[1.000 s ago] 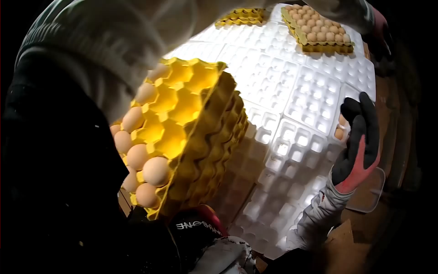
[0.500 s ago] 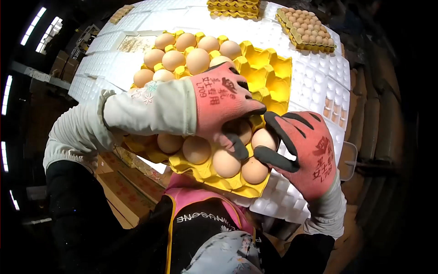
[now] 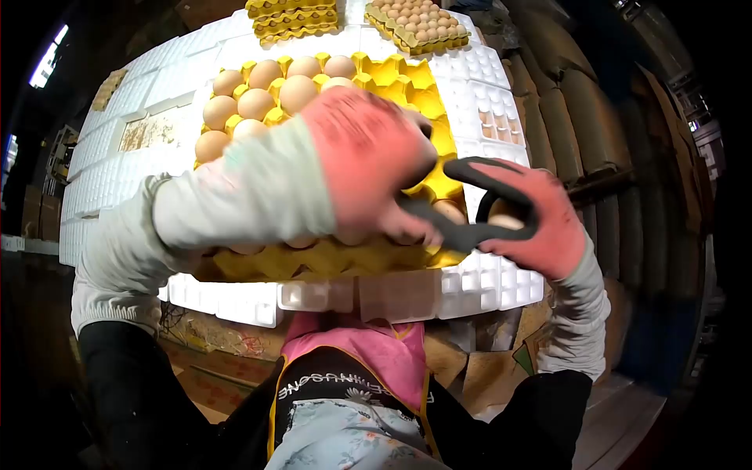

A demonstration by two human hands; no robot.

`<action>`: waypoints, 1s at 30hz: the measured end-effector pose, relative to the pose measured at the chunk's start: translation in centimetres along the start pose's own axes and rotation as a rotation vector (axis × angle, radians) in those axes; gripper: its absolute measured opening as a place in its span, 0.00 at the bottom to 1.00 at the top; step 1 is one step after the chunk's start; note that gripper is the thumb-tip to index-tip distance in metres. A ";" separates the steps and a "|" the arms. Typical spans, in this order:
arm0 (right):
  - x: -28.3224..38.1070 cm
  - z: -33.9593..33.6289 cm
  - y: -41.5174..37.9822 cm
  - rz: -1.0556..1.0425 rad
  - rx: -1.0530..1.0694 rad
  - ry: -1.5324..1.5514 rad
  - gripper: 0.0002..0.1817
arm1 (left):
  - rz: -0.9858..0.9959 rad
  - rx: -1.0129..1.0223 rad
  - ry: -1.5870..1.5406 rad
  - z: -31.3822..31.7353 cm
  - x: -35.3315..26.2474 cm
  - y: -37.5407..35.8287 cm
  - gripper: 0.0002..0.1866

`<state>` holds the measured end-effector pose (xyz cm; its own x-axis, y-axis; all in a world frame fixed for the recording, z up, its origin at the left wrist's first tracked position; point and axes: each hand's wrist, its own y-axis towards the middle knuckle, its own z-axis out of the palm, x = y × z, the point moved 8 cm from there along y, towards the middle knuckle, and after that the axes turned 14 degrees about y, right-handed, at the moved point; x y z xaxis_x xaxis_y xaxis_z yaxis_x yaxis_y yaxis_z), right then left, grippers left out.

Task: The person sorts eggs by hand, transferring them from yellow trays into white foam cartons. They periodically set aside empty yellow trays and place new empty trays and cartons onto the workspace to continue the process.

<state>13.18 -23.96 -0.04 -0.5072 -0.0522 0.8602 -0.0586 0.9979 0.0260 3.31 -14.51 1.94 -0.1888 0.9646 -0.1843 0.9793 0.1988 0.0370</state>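
Note:
Both my hands wear pink gloves with dark grey fingertips. My left hand (image 3: 372, 160) is over the yellow egg tray (image 3: 407, 72), blurred by motion; its thumb is apart from its fingers, and bare tray shows between them. Just past the tray's right edge, my right hand (image 3: 533, 211) curls its thumb and fingers round a brown egg (image 3: 505, 213), which is partly hidden. Brown eggs (image 3: 298, 94) fill the left part of the tray, while several cups at the upper right are bare. My left forearm covers the middle of the tray.
White moulded foam trays (image 3: 478, 66) cover the surface underneath. At the back stand a stack of yellow trays (image 3: 294, 19) and a full tray of eggs (image 3: 417, 22). Several eggs sit in a foam tray (image 3: 499, 117) at right. Large sacks (image 3: 583, 117) are piled beyond.
My right hand has moved away from the tray's front corner eggs, with an egg now in its curl. My left hand has lifted off the eggs, and the camera view has turned.

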 end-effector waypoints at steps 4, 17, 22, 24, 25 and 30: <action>1.8 2.1 0.6 -0.173 0.088 -0.536 0.28 | 0.342 0.116 0.418 5.0 -3.4 1.0 0.10; -3.3 -2.1 21.9 -0.233 0.146 0.146 0.25 | -0.232 -0.200 0.199 -2.8 21.0 2.9 0.17; -0.3 1.7 25.2 0.023 0.254 -0.861 0.29 | -0.223 0.345 -0.149 3.4 24.0 5.8 0.17; -1.0 1.1 24.6 0.047 0.342 -0.764 0.27 | 0.042 0.287 0.212 2.9 23.3 5.3 0.19; -2.2 0.7 24.7 0.051 0.339 -0.748 0.27 | 0.058 0.306 0.215 2.6 22.8 5.2 0.20; -8.7 -5.3 21.4 -0.220 0.279 1.007 0.27 | -0.401 0.245 -0.276 -3.2 22.4 3.2 0.24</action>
<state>20.88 -1.95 -4.23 0.4751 -0.0482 0.8786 -0.3221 0.9197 0.2246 2.01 8.24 1.06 -0.5576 0.7332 -0.3891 0.8286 0.4640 -0.3132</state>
